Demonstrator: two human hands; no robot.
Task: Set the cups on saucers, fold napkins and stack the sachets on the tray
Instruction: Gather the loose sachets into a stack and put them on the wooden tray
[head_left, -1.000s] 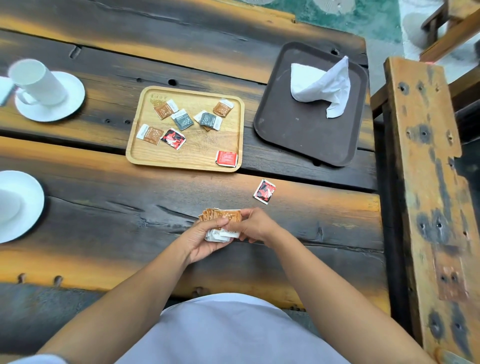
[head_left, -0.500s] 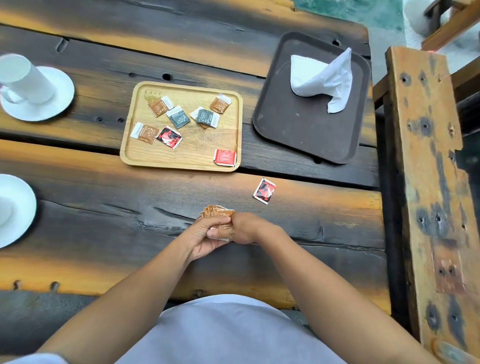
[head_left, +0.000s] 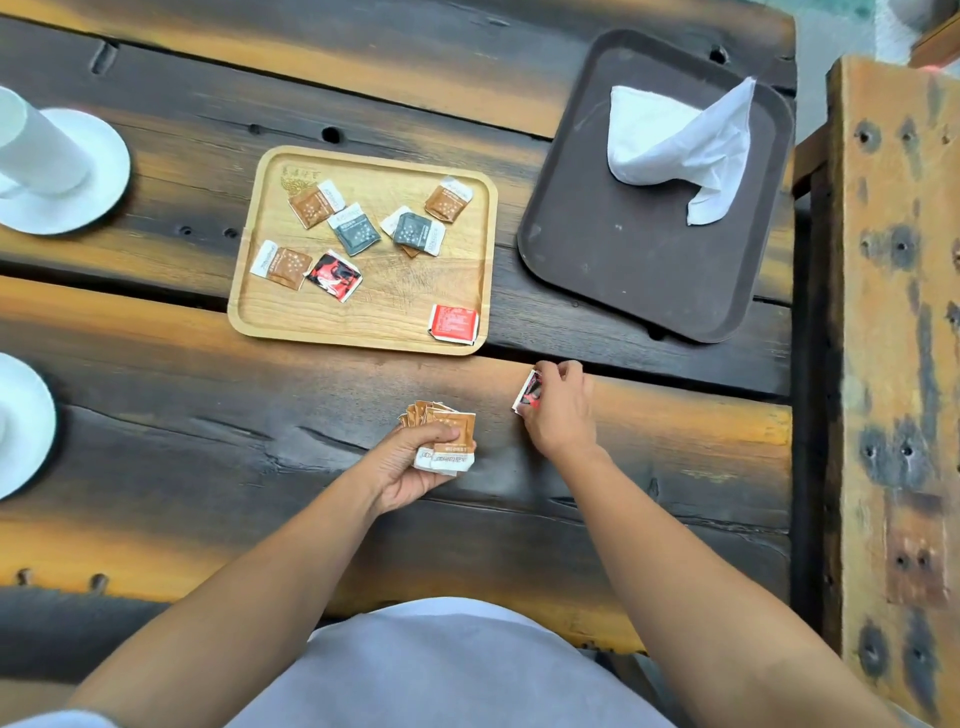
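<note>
The table (head_left: 218, 467) was built of heavy planks, dark and charred-looking with orange streaks, knots and long gaps between the boards. A light wooden tray (head_left: 363, 332) lay flat near its middle. Just to the right of it, apart from it, a dark brown tray (head_left: 623, 270) sat slightly askew by the table's right edge. At the far left a white saucer (head_left: 98, 192) rested on the planks, and a second white saucer (head_left: 26, 431) lay nearer, cut off by the left edge of the view.
</note>
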